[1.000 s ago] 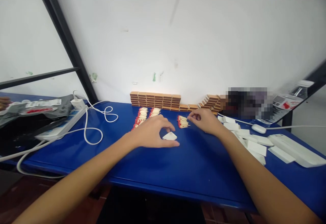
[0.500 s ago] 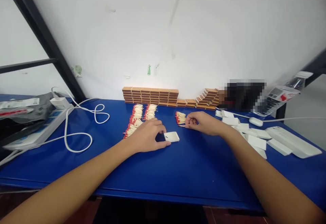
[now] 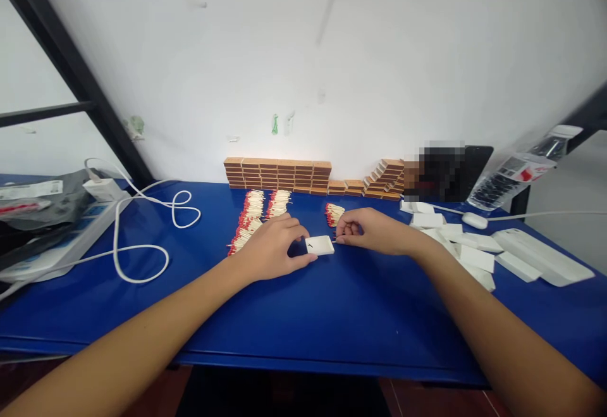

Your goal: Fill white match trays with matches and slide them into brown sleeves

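My left hand (image 3: 270, 246) grips the left end of a small white matchbox tray (image 3: 323, 245) between thumb and fingers. A small dark mark or piece shows inside the tray. Close to the tray's right end, my right hand (image 3: 367, 230) is closed in a pinch on a thin match (image 3: 334, 238), mostly hidden by the fingertips. Just behind lies a small pile of red-headed matches (image 3: 334, 214). Larger match piles lie behind and left of my left hand, one at the back (image 3: 279, 204) and one partly covered by the hand (image 3: 244, 235).
Stacked matchbox sleeves (image 3: 277, 175) line the wall, with a stepped stack (image 3: 386, 178) farther right. White empty trays (image 3: 474, 257) lie heaped at right, near a plastic bottle (image 3: 516, 170). A white cable (image 3: 142, 247) loops over the blue table (image 3: 303, 322) at left.
My right hand has moved slightly left, from the small match pile to the tray's right end, with the match in its fingers. My left hand stays on the tray.
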